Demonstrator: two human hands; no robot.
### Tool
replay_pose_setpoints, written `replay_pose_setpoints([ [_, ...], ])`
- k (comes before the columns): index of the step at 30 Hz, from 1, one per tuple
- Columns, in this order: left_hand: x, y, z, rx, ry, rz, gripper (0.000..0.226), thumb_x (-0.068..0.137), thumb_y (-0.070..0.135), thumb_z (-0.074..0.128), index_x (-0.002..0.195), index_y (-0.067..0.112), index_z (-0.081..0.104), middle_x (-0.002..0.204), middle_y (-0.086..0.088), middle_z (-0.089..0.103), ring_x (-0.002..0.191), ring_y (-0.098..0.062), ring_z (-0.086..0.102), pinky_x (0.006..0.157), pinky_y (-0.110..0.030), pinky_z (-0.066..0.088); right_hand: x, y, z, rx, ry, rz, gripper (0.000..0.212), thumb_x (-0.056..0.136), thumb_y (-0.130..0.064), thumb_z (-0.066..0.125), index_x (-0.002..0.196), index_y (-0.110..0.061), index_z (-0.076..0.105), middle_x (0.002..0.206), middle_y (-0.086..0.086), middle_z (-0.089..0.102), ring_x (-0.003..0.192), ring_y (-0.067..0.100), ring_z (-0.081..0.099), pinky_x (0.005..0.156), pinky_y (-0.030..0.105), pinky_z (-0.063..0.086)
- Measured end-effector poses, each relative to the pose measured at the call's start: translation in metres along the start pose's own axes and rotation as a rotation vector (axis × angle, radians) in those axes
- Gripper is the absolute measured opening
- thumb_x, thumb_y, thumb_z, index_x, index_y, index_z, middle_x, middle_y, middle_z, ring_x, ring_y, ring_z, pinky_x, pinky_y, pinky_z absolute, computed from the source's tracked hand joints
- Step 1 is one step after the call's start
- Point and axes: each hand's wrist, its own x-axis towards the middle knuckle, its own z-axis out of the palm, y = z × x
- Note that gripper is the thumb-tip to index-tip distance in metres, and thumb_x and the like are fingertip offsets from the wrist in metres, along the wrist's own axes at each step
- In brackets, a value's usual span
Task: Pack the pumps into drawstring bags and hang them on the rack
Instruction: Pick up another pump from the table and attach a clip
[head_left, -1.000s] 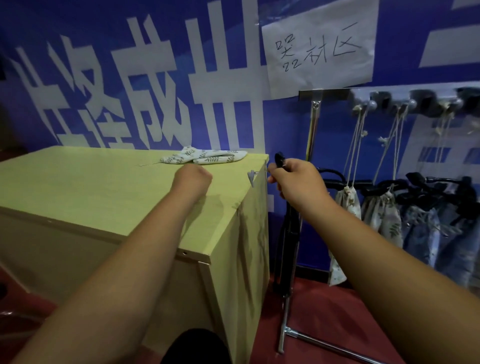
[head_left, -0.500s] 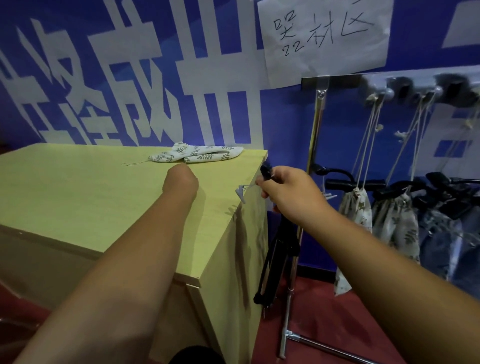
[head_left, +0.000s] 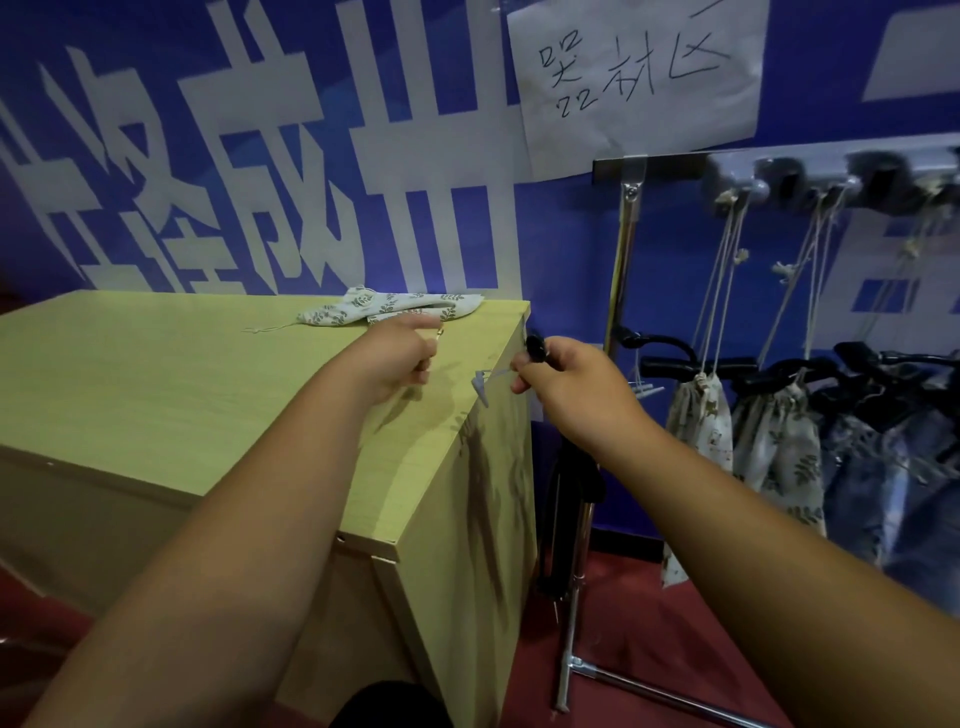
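Head camera looks down both forearms at a wooden box (head_left: 182, 395) that spreads under and to the left of the left hand. The rack (head_left: 626, 244) stands to the right of the right hand, and filled bags (head_left: 774, 447) hang from its hooks by their cords.

The pump (head_left: 558, 519) hangs beside the box. Its black body drops below the right wrist, clear of the box side, and its handle top pokes out above the knuckles. Two flat empty bags (head_left: 395, 306) lie on the box top, just beyond the left hand's fingertips.

The right hand (head_left: 571, 384) is clenched round the pump's handle end. The left hand (head_left: 400, 358) has its lower fingers curled and its forefinger reaching toward the bags. Something small and tan shows at that fingertip, but I cannot tell whether the hand is pinching it. A small clear plastic piece (head_left: 480, 384) juts out between the two hands, by the box edge.

The step looks like fetching a bag for this pump. To do it well:

- Take only the top bag, by its mouth rather than its cord, so the second one stays put.
- Hold the pump upright and away from the box edge.
- Spread the bag's opening wide before feeding the pump in, foot first.
- Watch that the plastic piece does not snag the cloth.
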Motion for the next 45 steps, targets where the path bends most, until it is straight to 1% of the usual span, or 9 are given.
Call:
replay_pose_setpoints([
  [2,-0.011,0.003,0.007,-0.189,-0.101,0.127,0.045,0.105,-0.004,0.047,0.132,0.022,0.071,0.084,-0.005,0.049,0.07,-0.016,0.049,0.071,-0.033,0.055,-0.005,-0.004,-0.004,0.035,0.017,0.006,0.021,0.111,-0.035,0.058,0.104,-0.023,0.075,0.075,-0.019,0.076,0.062,0.016,0.05,0.061,0.035,0.043],
  [4,-0.031,0.009,0.021,-0.256,-0.156,0.236,0.036,0.107,-0.004,0.045,0.127,0.014,0.069,0.083,-0.005,0.049,0.072,-0.015,0.052,0.072,-0.031,0.056,-0.011,-0.009,-0.007,0.05,0.033,0.0,0.023,0.111,-0.035,0.057,0.102,-0.025,0.074,0.085,-0.02,0.08,0.066,0.019,0.052,0.066,0.039,0.044],
  [7,-0.054,0.017,0.042,-0.254,-0.1,0.329,0.023,0.109,0.001,0.048,0.118,0.013,0.065,0.091,-0.011,0.055,0.084,-0.021,0.062,0.077,-0.03,0.059,-0.02,-0.015,-0.013,0.087,0.049,0.009,0.021,0.111,-0.033,0.057,0.1,-0.025,0.073,0.099,-0.014,0.083,0.07,0.022,0.055,0.069,0.042,0.046],
  [13,-0.077,0.017,0.053,-0.228,-0.056,0.409,0.024,0.106,0.004,0.058,0.116,0.021,0.073,0.089,-0.009,0.065,0.091,-0.025,0.069,0.092,-0.042,0.064,-0.037,-0.023,-0.023,0.125,0.094,0.007,0.016,0.111,-0.032,0.059,0.103,-0.026,0.071,0.099,-0.012,0.084,0.07,0.013,0.06,0.071,0.037,0.05],
  [17,-0.09,0.019,0.056,-0.281,-0.086,0.406,0.026,0.104,0.004,0.061,0.115,0.022,0.078,0.085,-0.006,0.065,0.092,-0.028,0.07,0.094,-0.044,0.063,-0.046,-0.026,-0.027,0.147,0.12,0.007,0.018,0.111,-0.033,0.06,0.101,-0.025,0.072,0.097,-0.007,0.084,0.071,0.015,0.06,0.071,0.039,0.052],
  [24,-0.109,0.023,0.056,-0.308,-0.113,0.403,0.027,0.104,0.001,0.061,0.121,0.015,0.076,0.093,-0.01,0.066,0.097,-0.029,0.072,0.097,-0.044,0.063,-0.058,-0.03,-0.032,0.154,0.14,0.047,0.023,0.11,-0.035,0.061,0.104,-0.02,0.078,0.09,0.018,0.075,0.071,0.019,0.057,0.071,0.042,0.049],
  [36,-0.122,0.025,0.052,-0.426,-0.198,0.319,0.028,0.106,0.005,0.06,0.129,0.012,0.075,0.094,-0.009,0.07,0.094,-0.024,0.07,0.097,-0.039,0.062,-0.061,-0.025,-0.03,0.357,0.124,0.111,0.02,0.108,-0.03,0.067,0.099,-0.018,0.079,0.119,0.026,0.075,0.075,0.02,0.054,0.072,0.043,0.046],
  [39,-0.126,0.025,0.049,-0.509,-0.256,0.261,0.027,0.109,0.01,0.056,0.126,0.013,0.077,0.112,-0.021,0.063,0.097,-0.024,0.068,0.1,-0.043,0.061,-0.062,-0.022,-0.03,0.379,0.133,0.118,0.019,0.107,-0.029,0.067,0.099,-0.018,0.08,0.118,0.026,0.075,0.075,0.02,0.055,0.073,0.042,0.046],
  [45,-0.124,0.023,0.044,-0.555,-0.316,0.163,0.025,0.107,0.013,0.061,0.122,0.014,0.08,0.114,-0.02,0.06,0.103,-0.027,0.063,0.095,-0.036,0.061,-0.062,-0.019,-0.029,0.344,0.133,0.118,0.02,0.108,-0.029,0.067,0.098,-0.018,0.08,0.11,0.026,0.076,0.073,0.02,0.054,0.072,0.043,0.045],
])
